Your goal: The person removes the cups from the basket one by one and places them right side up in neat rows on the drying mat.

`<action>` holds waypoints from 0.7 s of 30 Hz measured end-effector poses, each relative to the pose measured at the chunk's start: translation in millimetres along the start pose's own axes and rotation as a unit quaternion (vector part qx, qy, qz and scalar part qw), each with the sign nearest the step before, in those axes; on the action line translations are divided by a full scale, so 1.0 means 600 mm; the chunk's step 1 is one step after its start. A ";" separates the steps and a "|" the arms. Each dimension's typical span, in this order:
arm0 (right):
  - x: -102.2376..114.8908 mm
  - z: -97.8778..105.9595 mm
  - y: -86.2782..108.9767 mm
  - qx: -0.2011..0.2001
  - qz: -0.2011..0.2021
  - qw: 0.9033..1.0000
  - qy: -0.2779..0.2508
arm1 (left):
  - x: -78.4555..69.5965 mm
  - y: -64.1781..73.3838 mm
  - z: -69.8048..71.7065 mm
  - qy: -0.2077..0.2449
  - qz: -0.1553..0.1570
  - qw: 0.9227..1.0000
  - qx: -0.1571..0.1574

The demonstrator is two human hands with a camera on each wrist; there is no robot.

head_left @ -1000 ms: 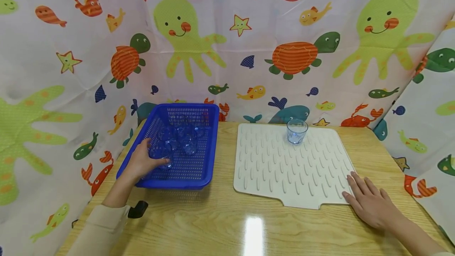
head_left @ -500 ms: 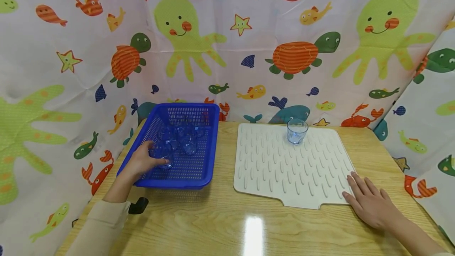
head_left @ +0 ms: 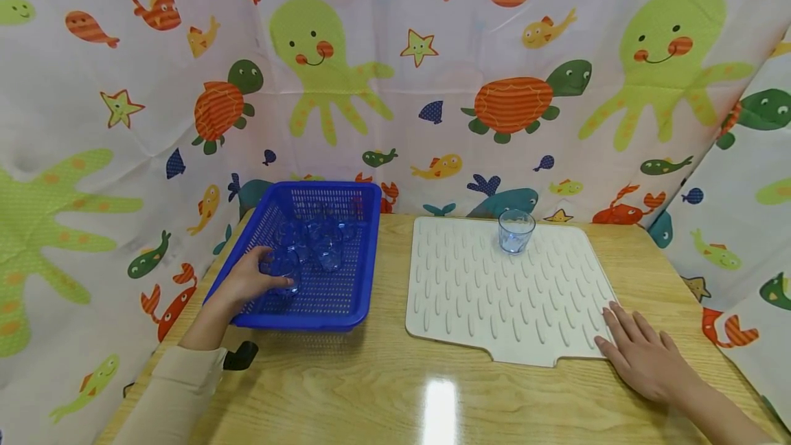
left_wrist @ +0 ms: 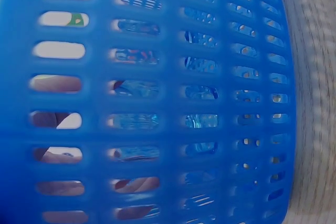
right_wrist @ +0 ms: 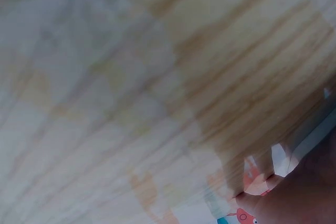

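Note:
In the head view, my left hand (head_left: 248, 279) reaches over the left side of a blue plastic basket (head_left: 364, 287). Its thumb and fingers curl round a clear drinking glass (head_left: 285, 264), the nearest one inside. Several more glasses (head_left: 329, 253) are grouped behind it. Through the slots of the basket wall (left_wrist: 170, 135), the left wrist view gives glimpses of fingers and glass. My right hand (head_left: 649, 356) lies flat, fingers spread, at the right front corner of a white ridged drying mat (head_left: 457, 294). A single glass (head_left: 516, 231) stands near the mat's back edge.
Both basket and mat sit on a light wooden table (head_left: 346, 390). A curtain printed with sea animals (head_left: 395, 101) closes off the back and both sides. A small black object (head_left: 241, 356) shows beside the left cuff.
My left hand has shifted very slightly at the near glass, fingers staying round it. My right hand and the glass on the mat keep their places.

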State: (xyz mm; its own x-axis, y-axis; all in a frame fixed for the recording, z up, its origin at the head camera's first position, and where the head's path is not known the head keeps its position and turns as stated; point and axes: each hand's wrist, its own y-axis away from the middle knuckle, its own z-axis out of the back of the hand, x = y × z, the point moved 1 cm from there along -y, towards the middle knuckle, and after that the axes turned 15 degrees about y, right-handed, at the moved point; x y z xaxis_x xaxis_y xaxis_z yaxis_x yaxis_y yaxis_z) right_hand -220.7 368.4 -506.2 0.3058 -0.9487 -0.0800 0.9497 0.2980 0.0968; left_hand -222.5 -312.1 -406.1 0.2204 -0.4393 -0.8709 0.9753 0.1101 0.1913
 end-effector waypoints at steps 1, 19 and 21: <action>0.000 0.000 0.000 -0.001 0.000 1.000 0.000 | 0.000 0.000 0.000 0.001 -0.001 1.000 0.001; 0.001 -0.001 0.003 -0.009 -0.006 1.000 -0.005 | 0.006 -0.003 0.002 0.010 -0.001 1.000 0.009; 0.001 -0.001 0.004 -0.009 -0.006 1.000 -0.005 | 0.006 -0.001 0.003 0.009 -0.006 1.000 0.009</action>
State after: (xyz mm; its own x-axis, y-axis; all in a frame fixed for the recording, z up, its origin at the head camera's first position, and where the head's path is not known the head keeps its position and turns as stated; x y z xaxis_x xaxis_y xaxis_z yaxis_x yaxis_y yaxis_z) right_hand -218.4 368.3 -506.7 0.2939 -0.9531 -0.0716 0.9543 0.2884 0.0777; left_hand -222.5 -315.5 -408.6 0.2086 -0.4234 -0.8816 0.9780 0.0887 0.1888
